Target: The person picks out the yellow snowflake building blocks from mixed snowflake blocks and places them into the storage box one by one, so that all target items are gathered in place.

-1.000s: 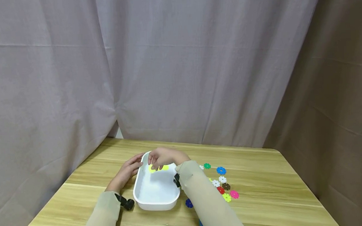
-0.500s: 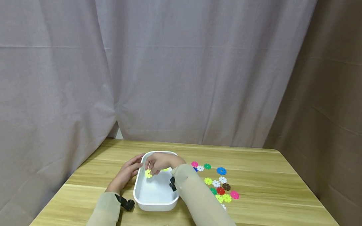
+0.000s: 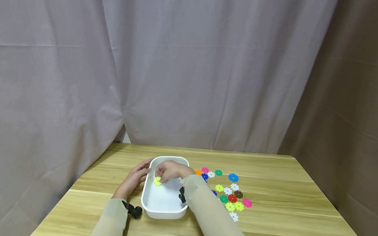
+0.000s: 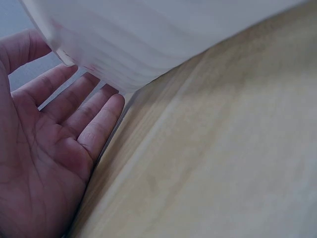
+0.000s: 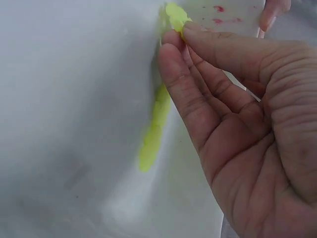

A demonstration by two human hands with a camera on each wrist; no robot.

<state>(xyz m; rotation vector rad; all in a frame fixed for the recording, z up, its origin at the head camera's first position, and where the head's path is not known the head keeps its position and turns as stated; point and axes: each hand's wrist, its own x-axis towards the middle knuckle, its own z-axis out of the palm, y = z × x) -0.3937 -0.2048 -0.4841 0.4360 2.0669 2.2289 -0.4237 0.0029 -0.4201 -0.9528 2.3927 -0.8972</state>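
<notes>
R hand [image 3: 170,170] pinches yellow disc [image 3: 157,181] in tub [image 3: 165,214]; L hand [image 3: 135,176], fingers relaxed, touches tub's side. Prob. placing step; next calls for careful release.

Neon yellow colours the notched flower disc [image 3: 157,181] at the lower centre of the head view, inside a plain white plastic tub [image 3: 165,215]. Red smudges [image 5: 219,9] speckle the tub's white wall, upper right of the right wrist view. Right of the tub, the scattered discs [image 3: 232,198] are orange, pink, dark and lighter blue, green, white, yellow, brown and red. The tabletop [image 3: 273,205] is yellowish-tan with streaked wood grain; sleeves [image 3: 211,207] beige, wrist cameras [image 3: 134,211] black, curtains [image 3: 175,80] plain mauve-grey, browner at far right.
</notes>
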